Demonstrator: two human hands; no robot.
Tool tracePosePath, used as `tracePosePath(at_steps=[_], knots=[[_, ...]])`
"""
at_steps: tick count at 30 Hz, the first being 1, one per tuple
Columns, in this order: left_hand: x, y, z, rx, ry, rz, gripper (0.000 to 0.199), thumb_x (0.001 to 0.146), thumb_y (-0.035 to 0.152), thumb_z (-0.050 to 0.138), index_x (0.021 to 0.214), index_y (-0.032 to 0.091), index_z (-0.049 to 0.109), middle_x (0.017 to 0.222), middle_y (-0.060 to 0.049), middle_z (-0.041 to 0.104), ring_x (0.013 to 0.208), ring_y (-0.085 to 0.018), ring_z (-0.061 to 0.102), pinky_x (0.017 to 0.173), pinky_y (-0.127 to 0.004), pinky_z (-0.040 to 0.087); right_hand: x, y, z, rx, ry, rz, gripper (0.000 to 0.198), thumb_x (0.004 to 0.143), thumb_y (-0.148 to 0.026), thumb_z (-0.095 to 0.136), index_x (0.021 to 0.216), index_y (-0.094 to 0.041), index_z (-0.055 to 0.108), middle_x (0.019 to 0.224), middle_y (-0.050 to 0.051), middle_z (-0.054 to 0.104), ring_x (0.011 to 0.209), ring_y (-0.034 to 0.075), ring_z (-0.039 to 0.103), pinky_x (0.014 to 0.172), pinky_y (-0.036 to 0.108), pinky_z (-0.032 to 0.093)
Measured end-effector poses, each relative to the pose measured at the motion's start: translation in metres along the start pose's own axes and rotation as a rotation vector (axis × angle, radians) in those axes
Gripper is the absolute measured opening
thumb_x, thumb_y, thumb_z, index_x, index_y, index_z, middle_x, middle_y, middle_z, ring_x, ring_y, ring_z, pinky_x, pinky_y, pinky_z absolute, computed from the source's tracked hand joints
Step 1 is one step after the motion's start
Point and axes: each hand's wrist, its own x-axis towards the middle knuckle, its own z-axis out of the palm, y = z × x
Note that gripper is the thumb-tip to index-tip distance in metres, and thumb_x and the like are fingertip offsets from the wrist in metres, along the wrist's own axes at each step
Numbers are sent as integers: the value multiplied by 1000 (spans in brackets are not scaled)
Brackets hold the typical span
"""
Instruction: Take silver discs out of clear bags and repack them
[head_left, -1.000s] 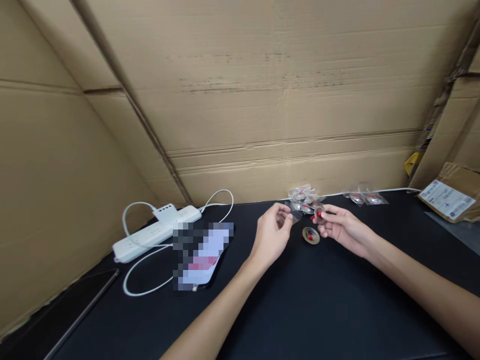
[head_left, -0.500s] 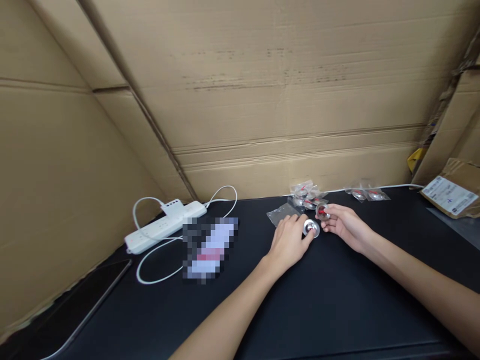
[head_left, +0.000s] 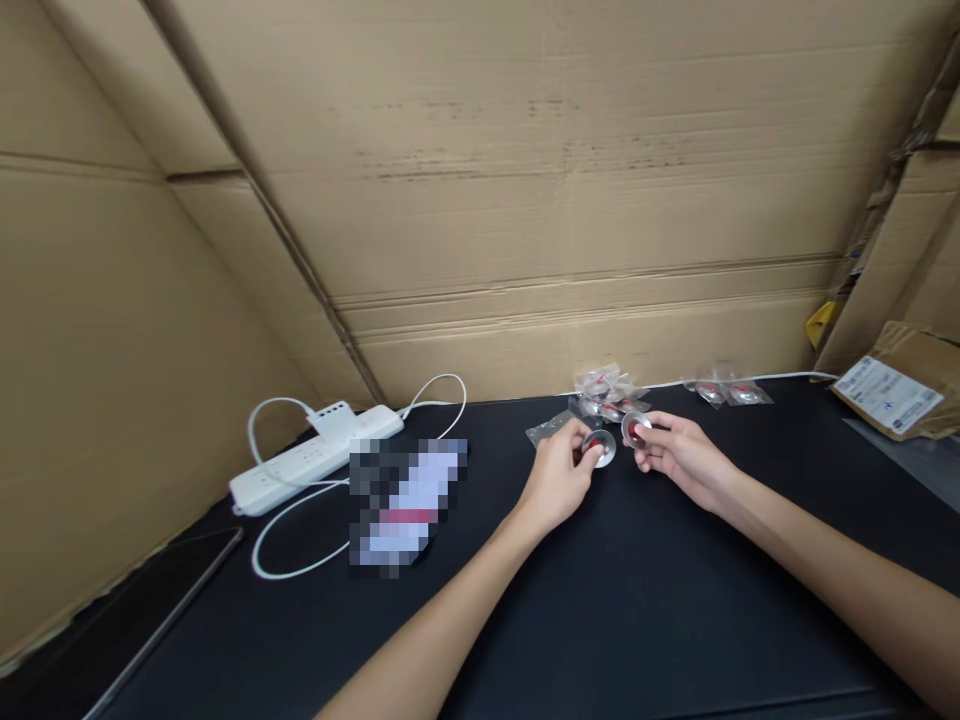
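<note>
Since half a second ago, the left grip (head_left: 556,476) has drawn slightly left, pinching a silver disc (head_left: 608,448) with a red centre. The right grip (head_left: 681,458) clasps a second disc (head_left: 631,424), a narrow gap separating the rims. Just behind, wrapped discs (head_left: 609,394) and a clear bag (head_left: 546,428) limit room before the cardboard wall (head_left: 480,230); the dark surface (head_left: 660,600) stretches between the forearms toward its near edge.

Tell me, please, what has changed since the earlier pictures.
The left hand let go of the clear bag, now on the table, and took hold of the left disc, shifting it left. The right hand still holds the right disc; the bagged pile and power strip stayed put.
</note>
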Motion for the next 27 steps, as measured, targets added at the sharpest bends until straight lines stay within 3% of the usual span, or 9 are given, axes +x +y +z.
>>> tracePosePath(at_steps=[4, 9, 14, 18, 27], knots=[[2, 1, 0, -253, -28, -136, 20, 82, 36, 64, 82, 17, 56, 69, -2, 65, 54, -13, 57, 55, -24, 40, 0, 0, 0, 15, -8, 5, 23, 72, -27, 77, 84, -14, 62, 78, 5, 65, 58, 11, 59, 54, 26, 45], [1, 9, 1, -475, -77, -210, 24, 78, 36, 70, 86, 13, 63, 74, -5, 66, 64, -15, 62, 54, -24, 42, 1, -3, 1, 77, 31, 47, 15, 77, -23, 71, 84, -14, 62, 74, 5, 65, 59, 13, 61, 55, 26, 47], [-1, 13, 0, -579, -74, -266, 24, 77, 31, 73, 87, 12, 65, 72, -4, 64, 65, -15, 63, 54, -24, 43, 1, -5, 2, 69, 59, 25, 12, 76, -19, 71, 85, -14, 64, 76, 5, 66, 60, 13, 62, 57, 26, 48], [-4, 15, 0, -637, -85, -310, 24, 78, 31, 73, 89, 10, 66, 73, -6, 65, 62, -15, 63, 53, -24, 44, 1, -4, 2, 4, 62, -16, 16, 77, -24, 72, 87, -14, 65, 76, 5, 66, 61, 13, 63, 58, 26, 49], [-4, 21, 2, -825, -101, -488, 26, 88, 31, 62, 90, 5, 69, 87, -17, 72, 75, -22, 70, 72, -31, 56, -1, -7, 6, -59, 116, -121, 24, 76, -34, 72, 86, -13, 69, 73, 6, 67, 61, 16, 64, 59, 29, 51]])
